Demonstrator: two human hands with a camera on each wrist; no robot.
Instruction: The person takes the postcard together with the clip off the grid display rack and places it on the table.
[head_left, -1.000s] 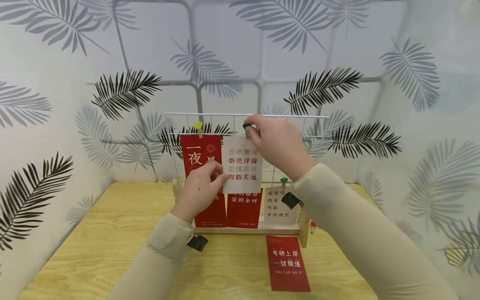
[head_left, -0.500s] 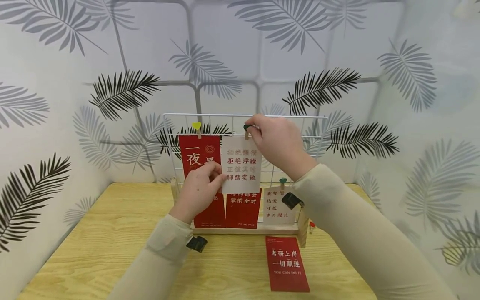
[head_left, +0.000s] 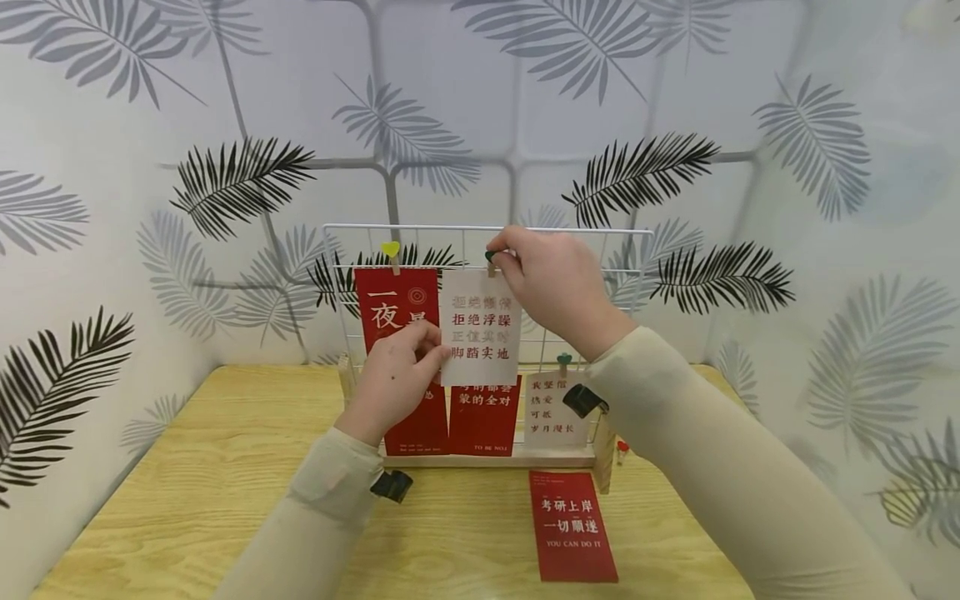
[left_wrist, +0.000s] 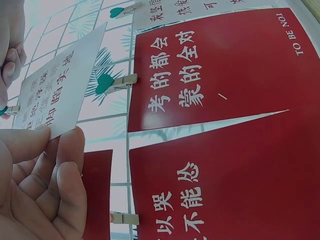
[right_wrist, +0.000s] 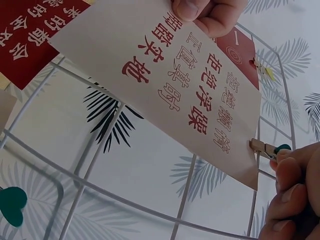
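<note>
From farthest back, the head camera faces forward and down over the tabletop (head_left: 187,450) to the wire grid (head_left: 420,227). Both wrist cameras view the grid close up, the left turned sideways, the right steeply tilted; all share the white card (head_left: 481,333).

Left hand (head_left: 397,367) and right hand (head_left: 558,279): bare. Left sleeve (head_left: 292,533): pale cream, long, plain; cuff wrinkled. Right sleeve (head_left: 720,467): same colour, creased near the cuff. Small black left fitting (head_left: 392,485) and black right fitting (head_left: 585,401) project from the cuffs' facing sides.
</note>
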